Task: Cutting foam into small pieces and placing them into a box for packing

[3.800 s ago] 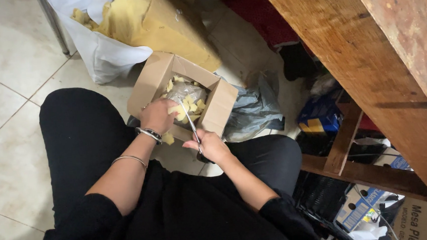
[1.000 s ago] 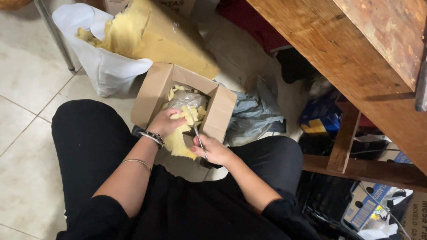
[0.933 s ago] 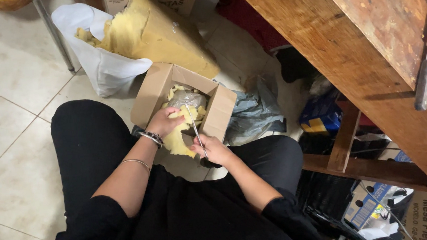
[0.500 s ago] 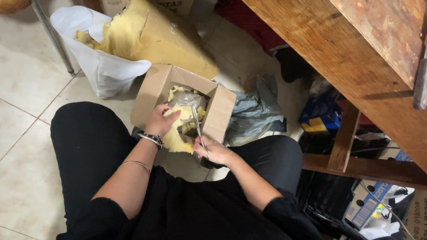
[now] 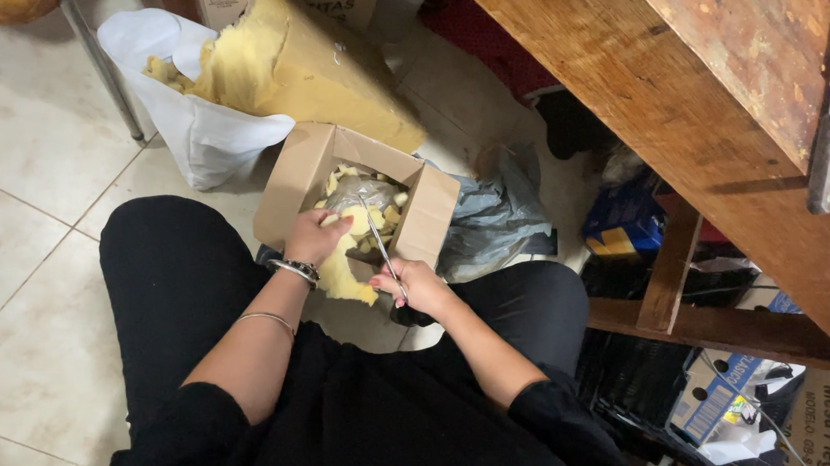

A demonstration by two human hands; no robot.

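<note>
Scissors [image 5: 380, 245] raised higher, above tiled floor [image 5: 13, 193]

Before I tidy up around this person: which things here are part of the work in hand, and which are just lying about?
In use:
left hand, holding yellow foam piece
right hand, holding scissors
cardboard box, holding foam bits

Lying about:
white bag
big foam block
grey plastic bag
blue box

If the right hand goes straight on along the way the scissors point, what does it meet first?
Probably the yellow foam piece that the left hand holds, then the foam scraps in the cardboard box. The right hand points its scissors there; depth is unclear.
</note>
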